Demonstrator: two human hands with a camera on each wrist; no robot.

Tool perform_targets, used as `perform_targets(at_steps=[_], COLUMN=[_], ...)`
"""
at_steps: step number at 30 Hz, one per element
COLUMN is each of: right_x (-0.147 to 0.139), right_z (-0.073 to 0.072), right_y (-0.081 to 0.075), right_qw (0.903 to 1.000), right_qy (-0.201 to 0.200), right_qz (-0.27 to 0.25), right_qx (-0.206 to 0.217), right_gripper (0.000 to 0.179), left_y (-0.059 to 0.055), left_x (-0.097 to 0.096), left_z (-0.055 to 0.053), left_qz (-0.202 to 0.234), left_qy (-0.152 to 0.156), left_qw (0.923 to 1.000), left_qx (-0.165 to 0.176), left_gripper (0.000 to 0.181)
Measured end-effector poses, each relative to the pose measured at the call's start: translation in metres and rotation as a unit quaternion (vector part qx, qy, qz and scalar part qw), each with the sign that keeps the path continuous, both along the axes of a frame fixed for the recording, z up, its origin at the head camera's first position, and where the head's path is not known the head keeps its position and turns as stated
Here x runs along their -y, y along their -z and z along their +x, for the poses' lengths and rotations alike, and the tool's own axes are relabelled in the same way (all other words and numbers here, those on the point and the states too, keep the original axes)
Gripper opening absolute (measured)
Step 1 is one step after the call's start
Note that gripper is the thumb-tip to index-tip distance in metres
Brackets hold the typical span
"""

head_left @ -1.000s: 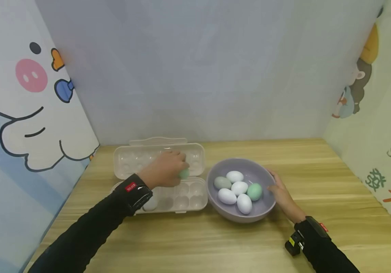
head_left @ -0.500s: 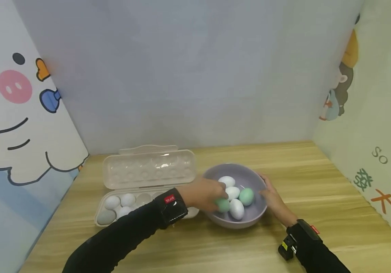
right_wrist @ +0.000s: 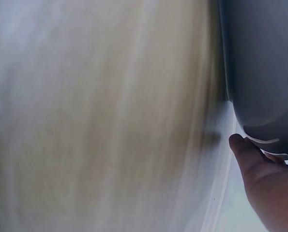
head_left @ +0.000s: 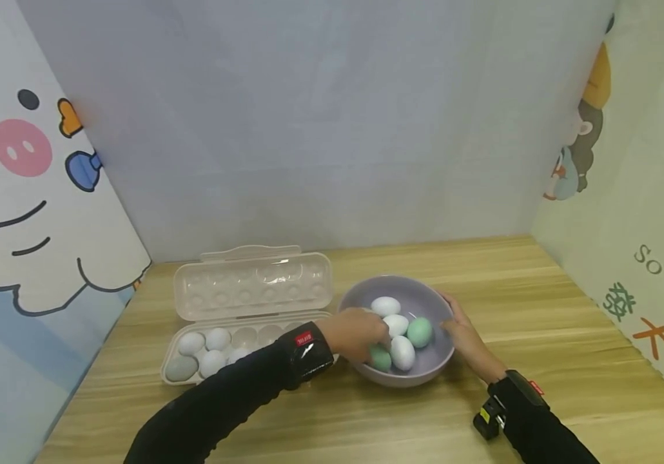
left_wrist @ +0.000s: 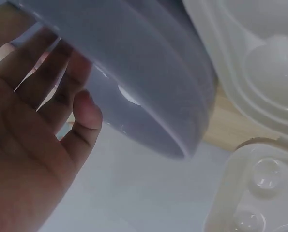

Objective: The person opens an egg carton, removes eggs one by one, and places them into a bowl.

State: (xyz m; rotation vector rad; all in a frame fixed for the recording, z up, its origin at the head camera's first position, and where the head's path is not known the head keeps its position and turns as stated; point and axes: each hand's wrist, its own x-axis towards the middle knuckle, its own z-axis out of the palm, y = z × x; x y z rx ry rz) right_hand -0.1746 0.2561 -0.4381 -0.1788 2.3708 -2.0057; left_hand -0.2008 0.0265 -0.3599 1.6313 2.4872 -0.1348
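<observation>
So the green egg is low in the bowl, on its left side, right under the left hand. The fingers look to be on it or right over it, but I honestly can't tell if they're pinching it: in the left wrist view the fingertips go out of sight behind the bowl wall. My read is that this is the set-down step, egg going into the bowl, though a pick-up would look much the same. If it's a set-down, the next move calls for easing the fingers off without knocking the neighbours, then going back over the rim.

Sharing the bowl: a second green egg and at least three white eggs. The right hand has hold of the bowl's right rim, which should keep it from sliding.

Bowl sits a bit right of the middle of the surface, short of the far edge. Left of it, toward the far left corner, is the carton, lid flipped back toward the far edge. Its left end has four white eggs showing plus a grey egg; the next cups over are bare, and the left sleeve hides much of the right end.
</observation>
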Motion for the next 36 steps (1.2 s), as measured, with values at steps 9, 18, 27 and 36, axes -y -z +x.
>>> perform_targets(at_steps=[9, 18, 27, 36], right_x=[0.008, 0.014, 0.003, 0.001], right_z=[0.001, 0.002, -0.002, 0.001], right_y=[0.002, -0.002, -0.001, -0.006], right_qw=[0.9999, 0.9997, 0.9994, 0.9995], right_qy=[-0.006, -0.008, 0.0, -0.008], right_qz=[0.001, 0.015, 0.034, 0.027], right_qx=[0.011, 0.016, -0.006, 0.016], right_gripper=[0.057, 0.056, 0.058, 0.059], left_y=[0.002, -0.008, -0.042, -0.026], left_x=[0.0, 0.018, 0.083, 0.158], left_z=[0.004, 0.004, -0.01, -0.007], left_qz=[-0.002, 0.015, 0.086, 0.002], left_qy=[-0.008, -0.052, -0.084, -0.212], left_qw=[1.0, 0.9981, 0.9927, 0.9768], left_qx=[-0.005, 0.03, 0.01, 0.029], left_gripper=[0.019, 0.029, 0.028, 0.031])
